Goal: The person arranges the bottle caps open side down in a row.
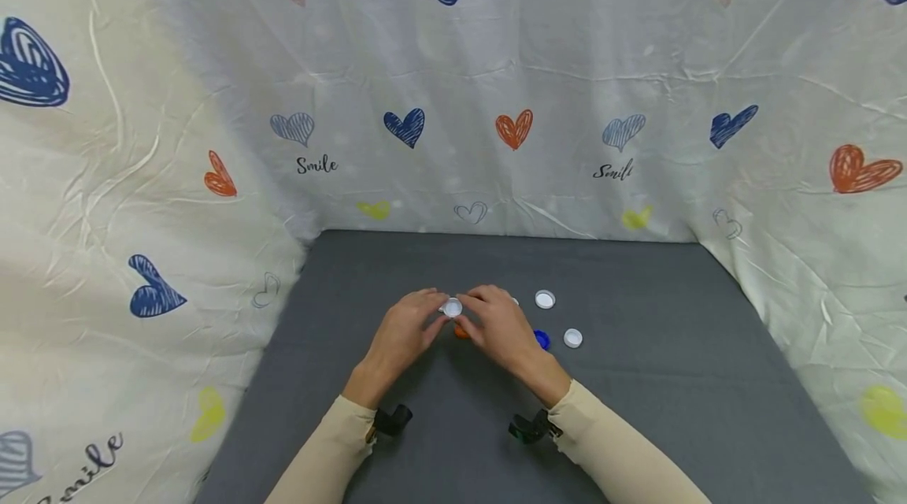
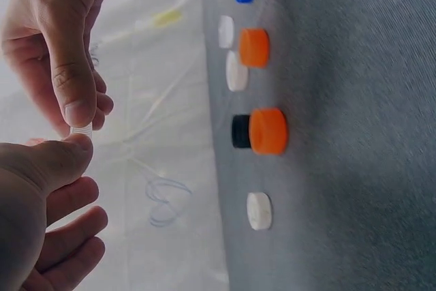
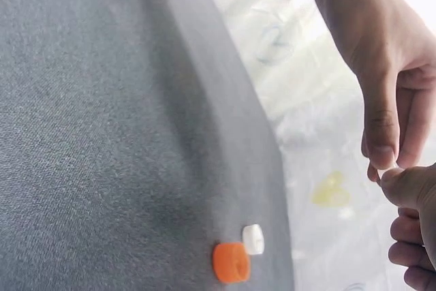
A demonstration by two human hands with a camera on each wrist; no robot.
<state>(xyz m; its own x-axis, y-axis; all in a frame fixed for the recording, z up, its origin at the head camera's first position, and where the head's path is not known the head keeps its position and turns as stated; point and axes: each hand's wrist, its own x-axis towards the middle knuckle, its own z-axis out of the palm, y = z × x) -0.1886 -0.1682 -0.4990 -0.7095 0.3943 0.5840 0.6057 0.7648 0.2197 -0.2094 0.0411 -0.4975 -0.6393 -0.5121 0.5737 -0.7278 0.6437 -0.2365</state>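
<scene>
A white bottle cap (image 1: 451, 307) with a ridged side is pinched between both hands above the grey table. My left hand (image 1: 409, 328) grips its left edge with thumb and fingertips. From the other side my right hand (image 1: 501, 328) pinches it the same way. Fingertips cover much of the cap in both wrist views. Below the hands sits an orange cap (image 1: 461, 331), partly hidden by the right hand. In the left wrist view, a black cap (image 2: 240, 131) stands beside a larger orange cap (image 2: 269, 131).
Right of the hands lie a blue cap (image 1: 542, 339) and two white caps, one farther back (image 1: 545, 299) and one nearer (image 1: 573, 338). More white and orange caps show in the left wrist view. A heart-printed curtain (image 1: 453, 79) surrounds the grey table (image 1: 659, 409).
</scene>
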